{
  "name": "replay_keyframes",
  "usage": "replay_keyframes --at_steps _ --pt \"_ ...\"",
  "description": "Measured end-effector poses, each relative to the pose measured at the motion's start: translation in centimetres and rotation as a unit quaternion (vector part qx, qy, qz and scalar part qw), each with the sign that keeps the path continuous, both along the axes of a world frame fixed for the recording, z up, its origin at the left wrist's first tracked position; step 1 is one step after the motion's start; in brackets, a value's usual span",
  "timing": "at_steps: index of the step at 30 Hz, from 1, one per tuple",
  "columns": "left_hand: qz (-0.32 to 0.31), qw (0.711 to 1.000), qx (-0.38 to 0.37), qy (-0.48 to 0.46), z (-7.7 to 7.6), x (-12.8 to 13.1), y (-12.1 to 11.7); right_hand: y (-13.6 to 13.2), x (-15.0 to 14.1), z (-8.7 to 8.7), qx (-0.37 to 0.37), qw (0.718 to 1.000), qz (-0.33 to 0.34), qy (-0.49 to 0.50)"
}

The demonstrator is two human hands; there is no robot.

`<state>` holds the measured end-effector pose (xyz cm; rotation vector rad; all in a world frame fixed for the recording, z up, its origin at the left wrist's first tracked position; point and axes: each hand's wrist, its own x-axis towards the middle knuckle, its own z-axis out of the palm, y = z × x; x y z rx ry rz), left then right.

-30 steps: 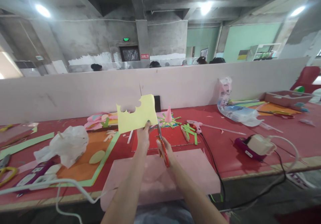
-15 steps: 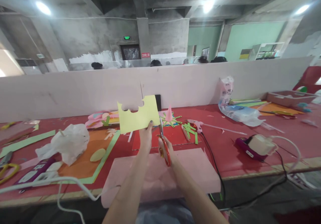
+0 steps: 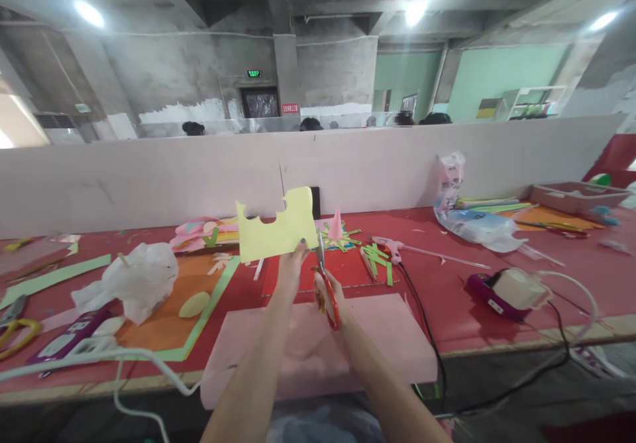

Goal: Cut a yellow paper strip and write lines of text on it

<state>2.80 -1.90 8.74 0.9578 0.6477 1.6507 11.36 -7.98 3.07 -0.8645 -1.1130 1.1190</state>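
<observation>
My left hand [image 3: 291,264] pinches the lower right edge of a pale yellow sheet of paper [image 3: 273,232], whose top edge has scalloped cut-outs. The sheet is held up above the table. In my right hand [image 3: 330,287] is a pair of scissors [image 3: 328,294] with red and yellow handles, blades pointing up beside the sheet's right edge. Whether the blades touch the paper I cannot tell. Beyond my hands, a pink paper cone [image 3: 336,226] stands amid green strips on a red board [image 3: 298,283]. A pink sheet [image 3: 387,337] lies under my forearms.
Right of the board lie a pink glue gun [image 3: 394,249] with its black cord and a purple power strip [image 3: 484,294]. On the left are crumpled white plastic [image 3: 144,277], orange paper [image 3: 163,330] and yellow-handled scissors [image 3: 22,337]. A white partition [image 3: 149,185] runs behind.
The yellow sheet and my left hand have shifted slightly right, and the sheet has turned a little. The scissors stay beside its right edge. The camera view has shifted slightly.
</observation>
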Motion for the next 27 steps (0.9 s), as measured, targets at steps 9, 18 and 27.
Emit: replay_keyframes --at_steps 9,18,27 --pt "-0.120 0.991 -0.034 -0.041 0.2 -0.4 -0.4 -0.1 -0.1 -0.2 0.024 1.000 0.006 -0.009" --pt "-0.034 0.997 -0.011 -0.068 0.3 -0.2 -0.1 -0.2 -0.1 -0.2 0.026 0.999 0.020 -0.002" --pt "0.019 0.998 -0.019 -0.063 -0.4 0.0 0.6 -0.1 0.0 -0.2 0.013 0.995 0.086 0.050"
